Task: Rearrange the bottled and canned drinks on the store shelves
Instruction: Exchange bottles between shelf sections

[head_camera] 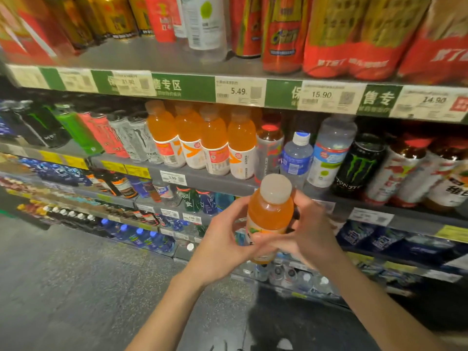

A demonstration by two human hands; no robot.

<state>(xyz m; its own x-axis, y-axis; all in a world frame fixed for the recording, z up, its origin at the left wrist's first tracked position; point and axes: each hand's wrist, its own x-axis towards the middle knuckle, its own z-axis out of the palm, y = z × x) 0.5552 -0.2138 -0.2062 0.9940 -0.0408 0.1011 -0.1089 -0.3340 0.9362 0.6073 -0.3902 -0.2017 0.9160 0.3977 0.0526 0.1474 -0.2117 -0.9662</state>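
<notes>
Standing upright between both hands, a plastic bottle of orange drink with a pale frosted cap (pixel 270 216) is held in front of the shelving, its long axis near vertical and the cap tilted slightly away from the person. The left hand (pixel 222 239) is wrapped round the lower left side of the bottle, with its thumb laid across the label. The right hand (pixel 310 234) is closed round the right side and back, with its fingers (pixel 266 245) curled across the lower front; motion blur softens their outline, so the exact finger placement cannot be told. Neither hand is released or idle: the bottle is grasped by both.

Up and to the left of the hands, on the grey metal shelf (pixel 202 177) just above them, a row of matching orange-drink bottles with white labels (pixel 202 140) is seen standing upright. To the right of that row, directly above the held bottle, stand a dark bottle with a red cap (pixel 269 148) and a small clear water bottle with a blue label (pixel 296 158).

The coming move is judged to depend on this offset: the matching row lies above and leftward, nearer the left hand, so the bottle would have to be lifted, kept upright and carried up and left.
</notes>
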